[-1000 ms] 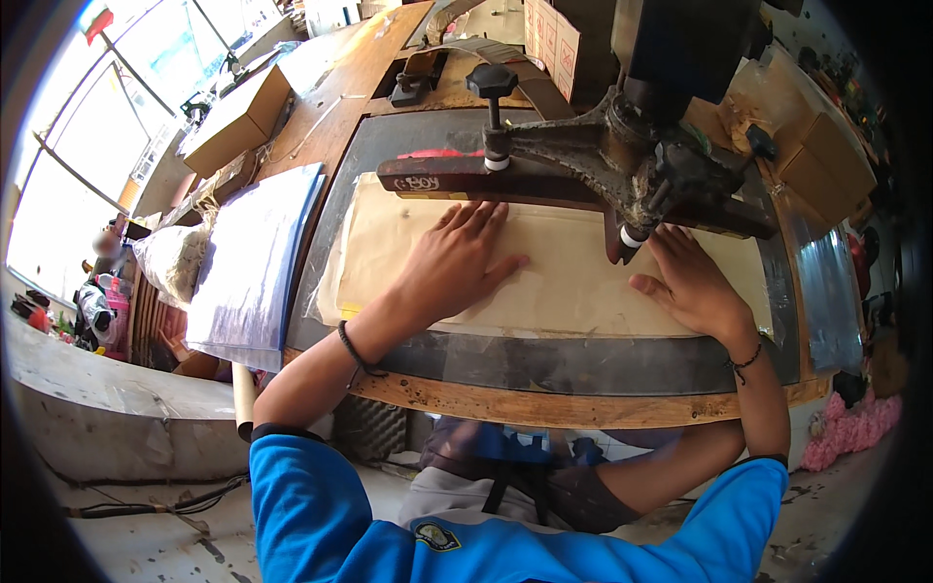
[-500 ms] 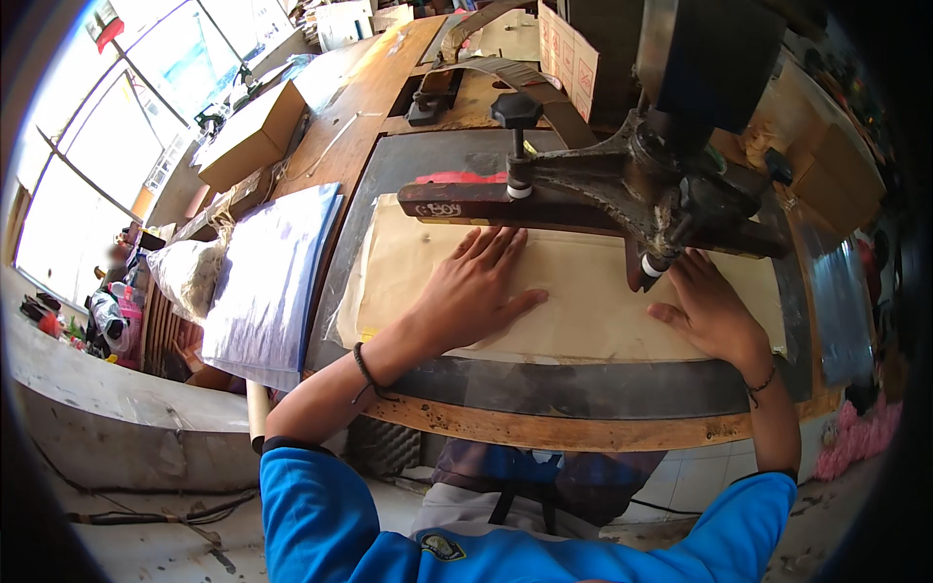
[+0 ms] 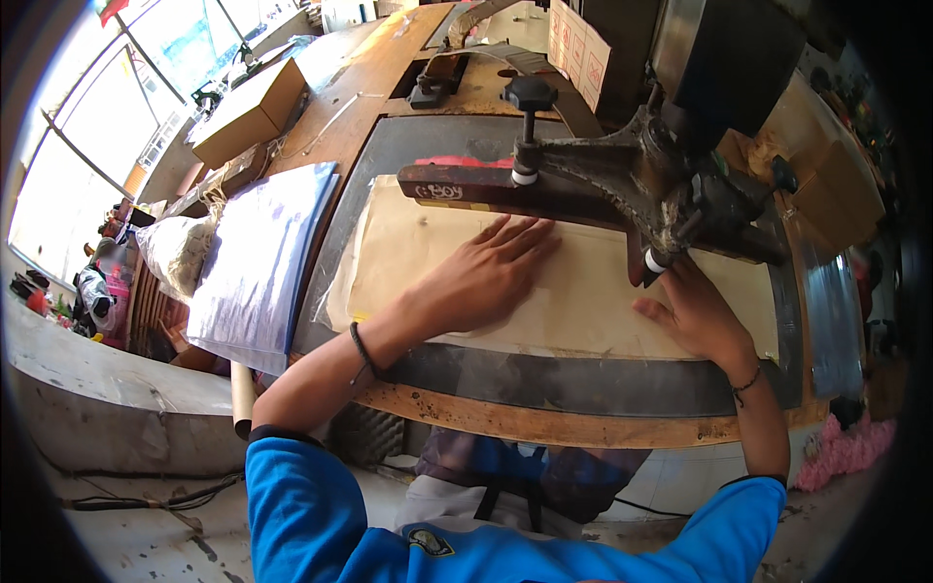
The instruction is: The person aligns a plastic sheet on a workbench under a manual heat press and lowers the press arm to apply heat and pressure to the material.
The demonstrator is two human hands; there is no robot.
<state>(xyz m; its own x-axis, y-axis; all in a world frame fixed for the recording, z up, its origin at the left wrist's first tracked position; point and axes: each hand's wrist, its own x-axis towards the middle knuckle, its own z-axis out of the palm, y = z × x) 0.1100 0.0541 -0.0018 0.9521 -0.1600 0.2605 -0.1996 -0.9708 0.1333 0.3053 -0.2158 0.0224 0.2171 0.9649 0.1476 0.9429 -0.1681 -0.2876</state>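
In the head view, the left hand [image 3: 489, 277] lies flat, palm down and unclenched, on a beige, roughly rectangular sheet [image 3: 603, 291], its fingertips just below a dark metal bar [image 3: 573, 201]. The right hand [image 3: 696, 316] also grips nothing, thumb spread, resting near the sheet's right end, some fingertips hidden by the bar's bracket. The sheet lies on a dark grey flat board [image 3: 544, 389], its far edge running beneath the bar. The step in hand seems to be smoothing or steadying it; the next move calls for even pressure and fingers clear of the bar.
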